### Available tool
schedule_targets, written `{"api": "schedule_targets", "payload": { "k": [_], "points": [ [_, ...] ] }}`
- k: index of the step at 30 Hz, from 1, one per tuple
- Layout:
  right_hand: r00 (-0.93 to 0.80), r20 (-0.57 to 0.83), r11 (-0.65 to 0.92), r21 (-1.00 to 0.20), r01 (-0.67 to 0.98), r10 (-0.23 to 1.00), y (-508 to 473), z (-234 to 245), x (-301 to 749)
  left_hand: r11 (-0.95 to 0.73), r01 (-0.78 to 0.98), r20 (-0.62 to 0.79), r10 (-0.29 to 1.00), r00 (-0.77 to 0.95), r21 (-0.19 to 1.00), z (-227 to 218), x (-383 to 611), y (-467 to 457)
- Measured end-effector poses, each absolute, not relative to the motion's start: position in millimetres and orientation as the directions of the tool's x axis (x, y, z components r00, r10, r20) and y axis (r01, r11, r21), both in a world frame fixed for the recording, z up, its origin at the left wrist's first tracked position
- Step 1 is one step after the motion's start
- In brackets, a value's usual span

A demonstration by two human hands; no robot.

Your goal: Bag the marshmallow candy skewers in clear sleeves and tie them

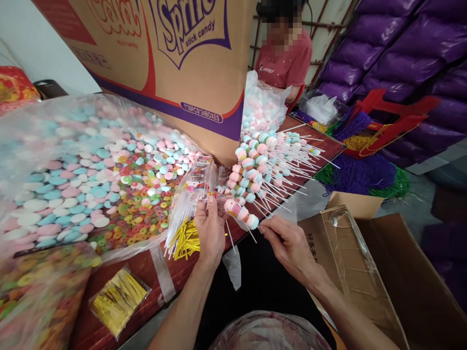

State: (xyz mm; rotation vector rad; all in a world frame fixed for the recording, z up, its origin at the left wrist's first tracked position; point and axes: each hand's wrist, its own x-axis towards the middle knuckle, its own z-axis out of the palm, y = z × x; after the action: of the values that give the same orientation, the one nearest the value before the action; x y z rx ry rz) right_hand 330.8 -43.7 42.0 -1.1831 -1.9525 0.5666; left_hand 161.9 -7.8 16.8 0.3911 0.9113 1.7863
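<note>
Right hand in sideways pinch

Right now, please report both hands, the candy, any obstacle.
Left hand and right hand: pinching opposite ends. Candy skewer: held between them. Piled skewers: close beyond.

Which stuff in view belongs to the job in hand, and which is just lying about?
Likely in the job:
- held skewer, in left hand and right hand
- piled skewers
- marshmallows
- gummy rings
- gold ties

Seemingly lying about:
- purple bags
- purple cords
- open carton
- printed box (unsure: marked "stick candy")
</note>
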Motion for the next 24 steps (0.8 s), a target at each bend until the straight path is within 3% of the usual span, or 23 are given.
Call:
{"api": "schedule_targets", "payload": {
  "k": [5, 11, 15, 19, 24],
  "points": [
    [-0.204, 0.346, 0.401, -0.764, 0.505, 0.916, -49.3, 35.6, 325.4, -0.176, -0.694, -0.184, 0.892, -0.412, 0.699, 15.7, 164.0, -8.8],
    [-0.168, 0.004, 0.056, -0.951, 0.305, 0.986, -44.5, 30.0, 323.1, -0.102, -0.694, -0.214, 0.911, -0.353, 0.712, 13.5, 164.9, -11.4],
    [-0.208, -0.085, -0.032, -0.969, 0.246, 0.975, -41.8, 29.5, 321.3, -0.09, -0.685, -0.216, 0.912, -0.348, 0.723, 13.2, 165.6, -13.1],
    [-0.154, 0.118, 0.172, -0.894, 0.413, 0.981, -46.4, 26.6, 317.0, -0.065, -0.696, -0.216, 0.927, -0.308, 0.715, 20.0, 166.9, -14.6],
    [-0.208, 0.447, 0.47, -0.622, 0.627, 0.87, -51.5, 12.3, 301.6, 0.0, -0.698, -0.24, 0.939, -0.247, 0.716, 25.3, 176.1, -21.2]
  ]
}}
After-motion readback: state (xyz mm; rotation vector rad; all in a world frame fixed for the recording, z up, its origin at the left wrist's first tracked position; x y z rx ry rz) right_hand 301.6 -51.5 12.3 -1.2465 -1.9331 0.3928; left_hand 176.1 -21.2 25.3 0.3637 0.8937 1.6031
